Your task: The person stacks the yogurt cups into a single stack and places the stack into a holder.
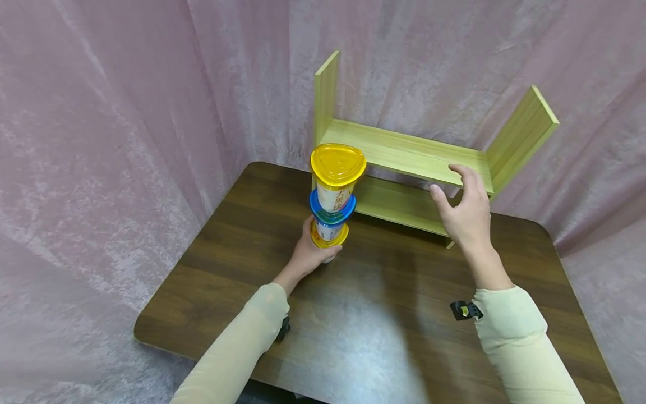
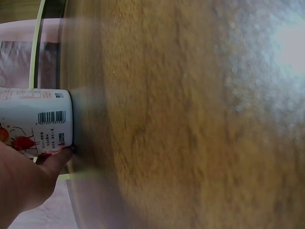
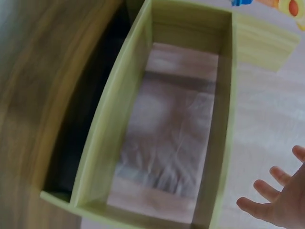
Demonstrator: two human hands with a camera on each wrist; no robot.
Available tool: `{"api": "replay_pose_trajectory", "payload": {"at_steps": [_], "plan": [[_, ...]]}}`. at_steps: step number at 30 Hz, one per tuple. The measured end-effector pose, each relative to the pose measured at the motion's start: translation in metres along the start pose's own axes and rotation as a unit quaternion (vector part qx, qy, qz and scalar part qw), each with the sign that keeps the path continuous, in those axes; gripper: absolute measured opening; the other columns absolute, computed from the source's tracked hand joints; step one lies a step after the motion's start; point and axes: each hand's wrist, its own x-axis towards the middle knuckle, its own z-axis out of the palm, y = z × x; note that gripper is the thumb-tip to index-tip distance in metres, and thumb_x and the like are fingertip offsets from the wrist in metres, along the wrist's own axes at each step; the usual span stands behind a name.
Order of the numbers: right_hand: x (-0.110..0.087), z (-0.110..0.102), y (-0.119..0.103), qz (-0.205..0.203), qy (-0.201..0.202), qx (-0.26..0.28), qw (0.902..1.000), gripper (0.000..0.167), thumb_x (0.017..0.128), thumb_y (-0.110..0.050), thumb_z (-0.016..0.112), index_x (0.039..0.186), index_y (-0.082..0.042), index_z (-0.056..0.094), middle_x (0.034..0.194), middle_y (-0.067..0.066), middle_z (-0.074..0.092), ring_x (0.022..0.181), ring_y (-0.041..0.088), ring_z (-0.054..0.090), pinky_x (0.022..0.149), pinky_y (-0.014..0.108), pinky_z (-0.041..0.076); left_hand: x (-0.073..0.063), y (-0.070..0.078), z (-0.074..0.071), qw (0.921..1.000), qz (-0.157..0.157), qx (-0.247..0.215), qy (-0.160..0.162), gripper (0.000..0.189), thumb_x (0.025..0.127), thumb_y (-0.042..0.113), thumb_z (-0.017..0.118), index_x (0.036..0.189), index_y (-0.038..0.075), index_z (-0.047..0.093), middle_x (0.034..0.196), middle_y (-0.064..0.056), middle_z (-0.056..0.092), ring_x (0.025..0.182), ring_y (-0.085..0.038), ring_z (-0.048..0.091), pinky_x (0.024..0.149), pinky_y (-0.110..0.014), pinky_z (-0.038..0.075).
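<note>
Three lidded cups stand in a stack in the head view. On top is a cup with a yellow lid (image 1: pixel 338 164), below it one with a blue lid (image 1: pixel 343 214), and at the bottom another with a yellow lid (image 1: pixel 330 245). My left hand (image 1: pixel 308 251) grips the bottom cup, with the thumb across its near side. In the left wrist view, that white cup (image 2: pixel 47 107) shows a barcode and a strawberry print, its base close to the tabletop. My right hand (image 1: pixel 469 216) is raised before the shelf's right end, fingers spread, holding nothing.
A light wooden two-tier shelf (image 1: pixel 404 148) with upright side panels stands at the back of the brown table (image 1: pixel 242 224). Pink curtains (image 1: pixel 126 112) hang behind and beside the table. The cup stack overlaps the shelf's left end in the head view.
</note>
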Motion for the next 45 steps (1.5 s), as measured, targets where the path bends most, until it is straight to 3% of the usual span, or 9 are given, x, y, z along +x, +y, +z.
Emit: {"api": "replay_pose_trajectory", "payload": {"at_steps": [13,18,22,26,29,33,39,42,45], "plan": [[-0.01,-0.018,0.038,0.062,0.036,-0.023,0.9971,0.062,0.094,-0.047,0.06,0.145,-0.012,0.051,0.144,0.018,0.047,0.13,0.041,0.045,0.095,0.067,0.038,0.001,0.004,-0.003,0.9999,0.0,0.011,0.002,0.102,0.082,0.023,0.086,0.156,0.029,0.016,0.147,-0.004,0.044,0.132,-0.027,0.048,0.113,-0.051,0.037],[-0.011,-0.026,0.049,0.076,0.071,-0.018,0.9944,0.059,0.095,-0.043,0.059,0.143,-0.008,0.052,0.14,0.02,0.05,0.126,0.041,0.047,0.092,0.066,0.038,0.003,0.006,-0.003,0.9999,0.01,0.005,-0.002,0.102,0.083,0.024,0.086,0.156,0.03,0.016,0.147,-0.004,0.043,0.133,-0.027,0.047,0.112,-0.053,0.037],[-0.011,-0.031,0.059,0.08,0.133,-0.016,0.9878,0.052,0.093,-0.037,0.061,0.135,-0.005,0.059,0.131,0.017,0.057,0.119,0.034,0.053,0.094,0.047,0.042,0.003,0.006,-0.003,0.9999,0.011,0.002,-0.006,0.101,0.083,0.025,0.086,0.156,0.031,0.016,0.147,-0.003,0.043,0.133,-0.027,0.047,0.112,-0.053,0.037],[-0.007,-0.034,0.069,0.094,0.189,-0.015,0.9775,0.045,0.093,-0.033,0.063,0.128,-0.005,0.063,0.122,0.005,0.061,0.108,0.023,0.057,0.082,0.023,0.04,0.003,0.006,-0.003,0.9999,0.011,-0.003,-0.011,0.102,0.083,0.023,0.086,0.156,0.031,0.015,0.147,-0.003,0.043,0.133,-0.027,0.047,0.113,-0.053,0.036],[-0.001,-0.035,0.077,0.116,0.204,-0.004,0.9721,0.041,0.094,-0.031,0.062,0.127,-0.007,0.063,0.118,-0.003,0.06,0.104,0.019,0.057,0.082,0.018,0.04,0.003,0.006,-0.003,0.9999,0.011,-0.002,-0.011,0.102,0.083,0.023,0.086,0.156,0.03,0.015,0.147,-0.004,0.043,0.132,-0.027,0.047,0.113,-0.053,0.036],[0.009,-0.036,0.088,0.157,0.193,0.02,0.9683,0.042,0.096,-0.031,0.06,0.132,-0.01,0.059,0.121,-0.003,0.058,0.107,0.02,0.058,0.091,0.021,0.045,0.004,0.006,-0.002,0.9999,0.013,0.001,-0.009,0.101,0.084,0.022,0.085,0.156,0.029,0.015,0.147,-0.004,0.043,0.132,-0.027,0.048,0.113,-0.052,0.036],[0.023,-0.035,0.099,0.211,0.12,0.067,0.9677,0.054,0.1,-0.038,0.055,0.148,-0.015,0.046,0.141,0.007,0.053,0.123,0.02,0.057,0.101,0.027,0.047,0.003,0.001,-0.001,0.9999,0.01,-0.004,-0.007,0.1,0.084,0.023,0.085,0.155,0.03,0.016,0.147,-0.003,0.043,0.132,-0.027,0.047,0.113,-0.053,0.036],[0.029,-0.033,0.1,0.233,0.083,0.061,0.9671,0.055,0.1,-0.044,0.054,0.149,-0.02,0.045,0.144,0.006,0.054,0.122,0.016,0.058,0.093,0.024,0.049,0.002,-0.001,-0.001,1.0,0.005,-0.003,-0.005,0.1,0.083,0.023,0.086,0.155,0.03,0.016,0.147,-0.003,0.044,0.132,-0.027,0.048,0.112,-0.053,0.037],[0.033,-0.031,0.102,0.243,0.053,0.036,0.968,0.054,0.1,-0.049,0.05,0.144,-0.017,0.047,0.139,0.01,0.057,0.118,0.018,0.058,0.085,0.024,0.048,0.001,-0.002,0.0,1.0,0.0,-0.002,-0.003,0.1,0.083,0.023,0.086,0.156,0.029,0.017,0.147,-0.004,0.044,0.132,-0.028,0.048,0.113,-0.053,0.037]]}}
